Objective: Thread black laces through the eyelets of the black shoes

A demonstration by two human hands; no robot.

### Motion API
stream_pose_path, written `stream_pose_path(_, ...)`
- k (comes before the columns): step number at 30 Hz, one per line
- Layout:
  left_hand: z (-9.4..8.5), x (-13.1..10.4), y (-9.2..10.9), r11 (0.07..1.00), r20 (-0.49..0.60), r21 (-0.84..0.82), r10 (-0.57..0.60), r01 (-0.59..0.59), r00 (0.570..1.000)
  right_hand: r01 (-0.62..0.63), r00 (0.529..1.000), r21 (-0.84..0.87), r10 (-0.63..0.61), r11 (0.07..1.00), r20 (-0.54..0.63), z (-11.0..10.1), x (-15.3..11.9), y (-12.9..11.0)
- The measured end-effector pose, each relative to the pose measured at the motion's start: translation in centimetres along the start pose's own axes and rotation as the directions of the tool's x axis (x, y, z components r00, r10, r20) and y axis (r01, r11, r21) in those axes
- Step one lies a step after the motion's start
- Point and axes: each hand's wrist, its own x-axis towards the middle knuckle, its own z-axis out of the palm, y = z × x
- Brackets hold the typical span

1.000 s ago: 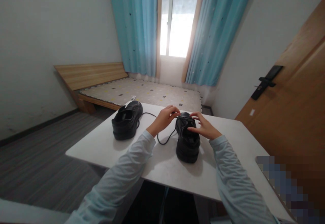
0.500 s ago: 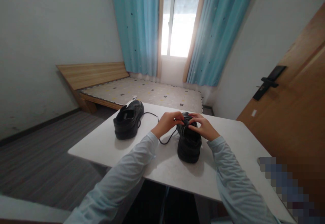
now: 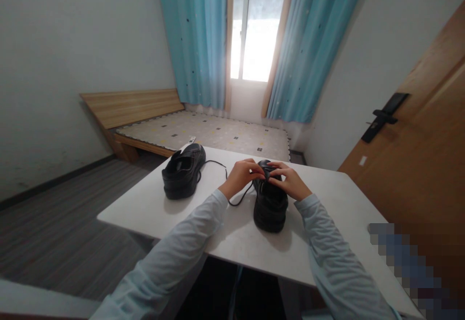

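A black shoe [image 3: 269, 211] stands on the white table, its heel toward me and its toe pointing away. Over its front part, my left hand [image 3: 244, 175] is closed in a pinch at the lacing, from the left side. Opposite it, my right hand [image 3: 290, 180] pinches at the same lacing from the right. What exactly sits between the fingertips is too small to make out. A black lace [image 3: 240, 201] curves out from the shoe under my left hand onto the table. The second black shoe [image 3: 181, 172] stands farther left, with its own lace trailing right.
The white table [image 3: 319, 247] reaches from edge to edge before me. Behind it is a bed with a patterned mattress [image 3: 218, 129]. A wooden door [image 3: 425, 150] stands at the right, and a blurred patch covers the lower right corner. Blue curtains [image 3: 199, 44] flank the window.
My left hand has shifted very slightly at the lacing, its fingertips a little nearer my right hand. Both shoes stay where they were.
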Motion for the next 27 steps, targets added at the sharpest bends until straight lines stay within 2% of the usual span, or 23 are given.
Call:
stream_pose_path(8,0.5,-0.1,0.1,0.989,0.012,-0.121,-0.081,0.082,0.997,-0.005,1.0,0.007,0.005,1.0,0.007,0.0,0.0,0.0)
stream_pose_path(14,0.7,-0.1,0.1,0.99,-0.03,-0.105,-0.1,0.097,0.994,-0.037,0.997,-0.015,0.036,0.999,-0.066,0.3,0.0,-0.3)
stream_pose_path(23,1.0,-0.1,0.4,0.999,-0.076,0.013,0.036,-0.035,0.996,-0.033,0.997,-0.03,0.031,0.999,-0.065,0.0,0.1,-0.7)
stream_pose_path(27,1.3,-0.3,0.4,0.999,-0.027,-0.047,0.026,-0.027,0.999,-0.026,0.999,-0.027,0.024,0.999,-0.041,-0.3,0.0,-0.8)
